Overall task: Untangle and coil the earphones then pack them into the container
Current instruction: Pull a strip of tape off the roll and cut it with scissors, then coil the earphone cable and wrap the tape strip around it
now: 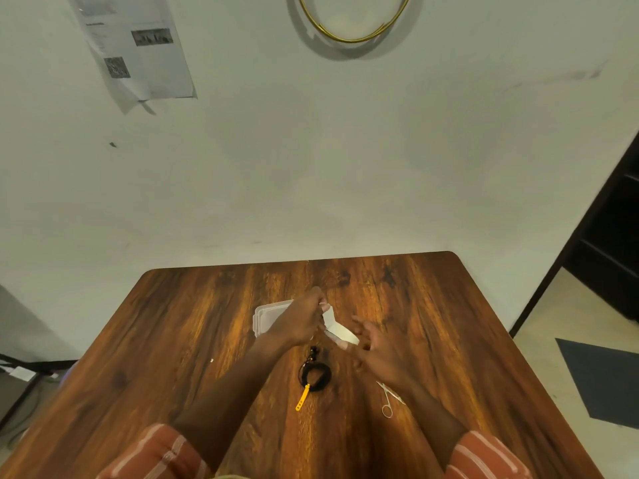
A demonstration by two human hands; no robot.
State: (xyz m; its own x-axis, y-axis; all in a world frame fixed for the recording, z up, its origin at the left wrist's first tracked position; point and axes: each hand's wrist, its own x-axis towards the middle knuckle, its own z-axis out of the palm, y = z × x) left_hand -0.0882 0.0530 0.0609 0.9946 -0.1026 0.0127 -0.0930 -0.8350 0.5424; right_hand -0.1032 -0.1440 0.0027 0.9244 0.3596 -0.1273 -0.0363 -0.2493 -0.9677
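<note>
Left hand (300,323) grips the lid (340,331), raised above the table (193,323). Right hand (378,347) is open, fingers spread, just beside the lid. Container (268,316) sits behind the left hand. Coiled earphones (314,374), with a yellow tie (302,397), lie between the forearms. Scissors (389,399) lie by the right wrist.

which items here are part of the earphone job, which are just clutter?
Job:
earphones, coiled, yellow tie on them
container, under the left hand
white lid, held by the left hand, right hand open beside it

Lying about:
scissors
papers on wall
gold hoop on wall
</note>
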